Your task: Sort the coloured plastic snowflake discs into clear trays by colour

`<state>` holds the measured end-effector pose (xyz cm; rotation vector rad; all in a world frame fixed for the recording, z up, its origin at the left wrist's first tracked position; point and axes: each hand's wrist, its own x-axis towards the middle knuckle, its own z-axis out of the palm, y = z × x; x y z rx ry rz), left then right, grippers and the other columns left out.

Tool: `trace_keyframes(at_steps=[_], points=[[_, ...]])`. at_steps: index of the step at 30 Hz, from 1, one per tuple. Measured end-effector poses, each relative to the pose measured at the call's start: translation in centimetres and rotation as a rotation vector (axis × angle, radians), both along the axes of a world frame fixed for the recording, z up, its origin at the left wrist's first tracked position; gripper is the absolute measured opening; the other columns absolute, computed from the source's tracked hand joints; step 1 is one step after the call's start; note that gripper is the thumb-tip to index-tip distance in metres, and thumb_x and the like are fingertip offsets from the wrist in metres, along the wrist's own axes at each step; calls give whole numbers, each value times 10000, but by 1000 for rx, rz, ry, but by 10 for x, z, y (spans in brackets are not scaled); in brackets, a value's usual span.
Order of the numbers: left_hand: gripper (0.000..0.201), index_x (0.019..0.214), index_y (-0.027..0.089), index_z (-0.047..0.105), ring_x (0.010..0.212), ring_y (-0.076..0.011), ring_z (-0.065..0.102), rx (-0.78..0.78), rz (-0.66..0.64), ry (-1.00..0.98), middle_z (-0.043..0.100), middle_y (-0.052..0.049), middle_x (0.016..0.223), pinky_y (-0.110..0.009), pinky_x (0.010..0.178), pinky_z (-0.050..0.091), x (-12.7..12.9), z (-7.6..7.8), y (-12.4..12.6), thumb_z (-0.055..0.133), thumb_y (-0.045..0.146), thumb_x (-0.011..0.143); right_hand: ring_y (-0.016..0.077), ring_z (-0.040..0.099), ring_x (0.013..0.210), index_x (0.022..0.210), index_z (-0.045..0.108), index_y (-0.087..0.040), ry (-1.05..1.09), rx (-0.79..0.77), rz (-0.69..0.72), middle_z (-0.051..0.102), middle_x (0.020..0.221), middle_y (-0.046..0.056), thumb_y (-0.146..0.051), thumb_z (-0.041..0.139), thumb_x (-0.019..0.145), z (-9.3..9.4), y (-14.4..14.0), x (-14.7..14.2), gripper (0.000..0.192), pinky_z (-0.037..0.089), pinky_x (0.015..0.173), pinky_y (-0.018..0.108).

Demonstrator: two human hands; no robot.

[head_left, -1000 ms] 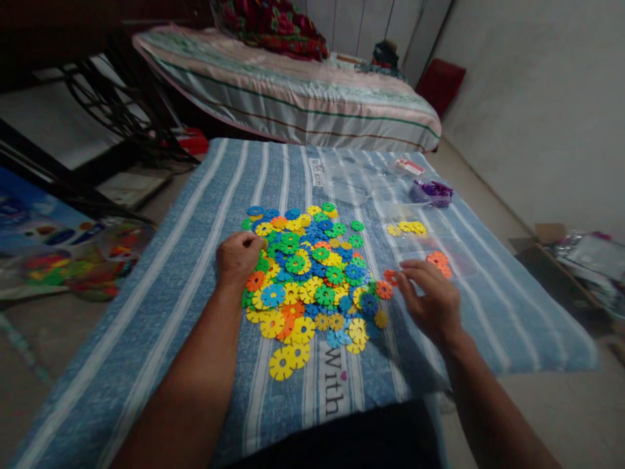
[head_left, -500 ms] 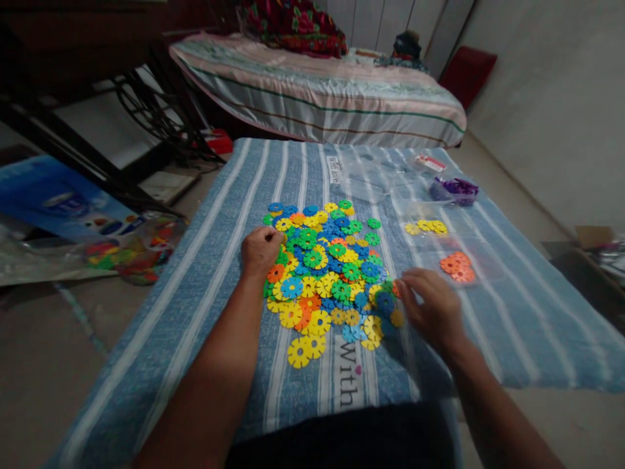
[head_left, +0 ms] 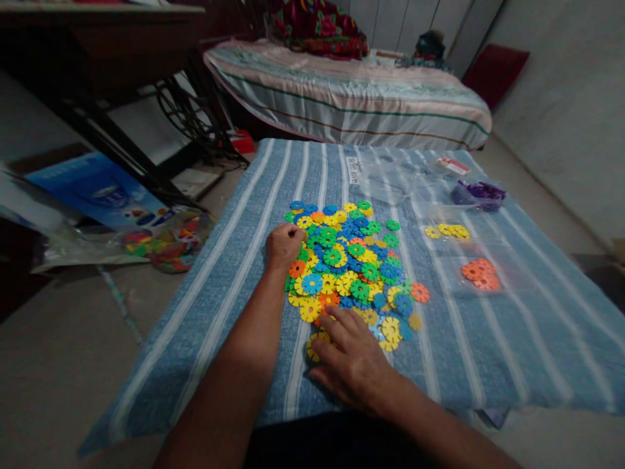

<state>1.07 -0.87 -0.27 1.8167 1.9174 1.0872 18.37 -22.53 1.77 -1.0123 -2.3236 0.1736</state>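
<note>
A pile of flat plastic snowflake discs (head_left: 354, 264), yellow, blue, green and orange, lies on a blue striped cloth (head_left: 244, 273). My left hand (head_left: 284, 245) rests curled at the pile's left edge, fingers closed on the discs there; what it grips is hidden. My right hand (head_left: 349, 358) lies flat with spread fingers over the pile's near edge, covering yellow discs. One orange disc (head_left: 420, 292) sits at the pile's right edge.
Small groups of yellow discs (head_left: 446, 230), orange discs (head_left: 479, 273) and purple discs (head_left: 477, 193) lie on clear plastic at the right. A bed (head_left: 351, 98) stands beyond the cloth. A blue box (head_left: 102, 195) and a bag of discs (head_left: 166, 242) lie on the floor at left.
My right hand has moved from the pile's right edge to its near edge and flattened there. The view has shifted, so everything sits further right. My left hand stays at the pile's left edge.
</note>
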Motion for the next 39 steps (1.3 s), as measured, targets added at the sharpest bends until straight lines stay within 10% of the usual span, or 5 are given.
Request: trace_keyframes(at_steps=[24, 39], points=[[170, 694, 214, 668, 786, -176, 631, -7, 11, 8, 702, -15, 800, -262, 769, 474, -4, 1, 5, 547, 329, 731, 269, 529, 1221, 925, 695, -200, -62, 119, -257, 667, 1190, 110, -164, 576, 917, -27, 77, 54, 124, 443, 1027, 467], [176, 660, 221, 639, 764, -180, 617, -22, 17, 4, 676, -12, 777, -279, 761, 470, -4, 3, 3, 542, 354, 721, 340, 517, 1258, 1004, 680, -178, 42, 117, -381, 639, 1202, 166, -302, 655, 863, -26, 58, 76, 190, 469, 1007, 532]])
